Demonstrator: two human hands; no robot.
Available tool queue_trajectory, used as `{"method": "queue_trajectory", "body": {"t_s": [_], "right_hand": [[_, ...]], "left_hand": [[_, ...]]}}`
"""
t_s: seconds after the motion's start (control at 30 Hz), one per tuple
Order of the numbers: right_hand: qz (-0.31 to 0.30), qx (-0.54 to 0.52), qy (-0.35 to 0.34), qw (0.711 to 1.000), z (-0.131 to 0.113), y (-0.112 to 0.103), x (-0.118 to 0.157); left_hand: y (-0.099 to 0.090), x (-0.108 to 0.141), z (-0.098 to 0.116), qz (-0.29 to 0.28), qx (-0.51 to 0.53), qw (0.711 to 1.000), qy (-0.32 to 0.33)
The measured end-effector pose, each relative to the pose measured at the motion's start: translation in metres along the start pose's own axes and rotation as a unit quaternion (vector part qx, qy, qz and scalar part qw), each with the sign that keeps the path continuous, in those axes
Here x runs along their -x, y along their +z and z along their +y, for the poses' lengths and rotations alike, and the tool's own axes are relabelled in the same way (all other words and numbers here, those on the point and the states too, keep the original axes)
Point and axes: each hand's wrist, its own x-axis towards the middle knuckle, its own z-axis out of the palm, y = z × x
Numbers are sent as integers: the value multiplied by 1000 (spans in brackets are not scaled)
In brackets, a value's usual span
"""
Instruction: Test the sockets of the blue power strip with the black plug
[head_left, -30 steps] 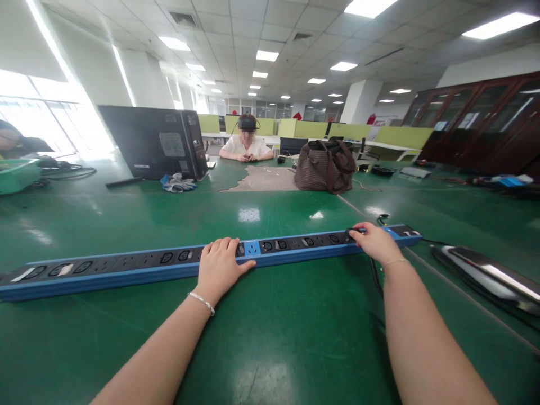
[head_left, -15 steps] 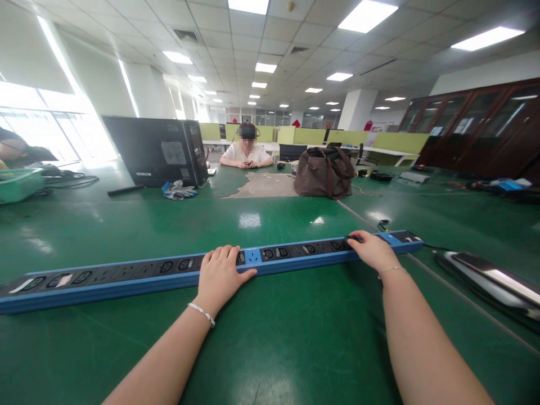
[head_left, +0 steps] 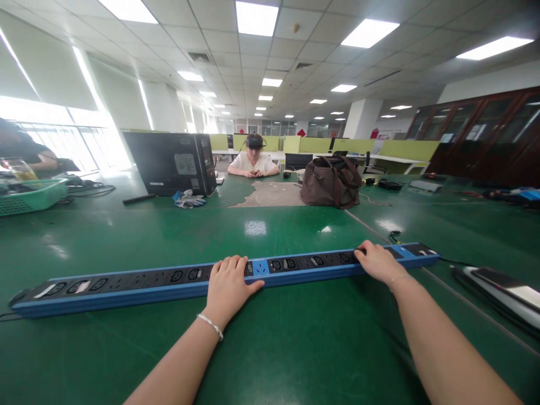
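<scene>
A long blue and black power strip [head_left: 312, 274] lies across the green table, with rows of sockets on its upper face. My left hand [head_left: 230, 281] is laid over its middle, fingers on the top and thumb along the near edge, just left of the blue socket [head_left: 260, 267]. Towards the strip's right end, my right hand [head_left: 379, 263] is closed with its fingertips at a socket, pinching what looks like a black plug [head_left: 360, 251]. Most of that plug is hidden by the fingers, so how far it sits in the socket cannot be seen.
A black computer case [head_left: 172, 163], gloves [head_left: 188, 199] and a brown bag [head_left: 331, 183] stand farther back. A green basket [head_left: 37, 197] is at left, a black and silver device [head_left: 502, 292] at right. One person [head_left: 253, 160] sits opposite, another [head_left: 25, 152] at far left.
The view has tilted and shifted, so everything appears lower and farther right. Both hands keep their places on the power strip, and the left end of the strip now shows fully.
</scene>
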Motion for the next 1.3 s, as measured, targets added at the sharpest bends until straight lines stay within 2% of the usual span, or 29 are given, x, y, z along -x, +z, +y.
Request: {"method": "queue_trajectory", "body": {"t_s": [0.23, 0.8, 1.03, 1.3], "right_hand": [[-63, -32, -11, 997, 1, -2, -5], [-69, -34, -6, 997, 0, -3, -5], [-48, -36, -1, 998, 3, 1, -6], [-71, -5, -21, 997, 4, -2, -8]], "left_hand": [[1, 0, -1, 7, 4, 1000, 2], [0, -1, 0, -3, 4, 1000, -4], [-2, -1, 1, -10, 5, 1000, -6], [-2, -1, 1, -14, 6, 1000, -8]]}}
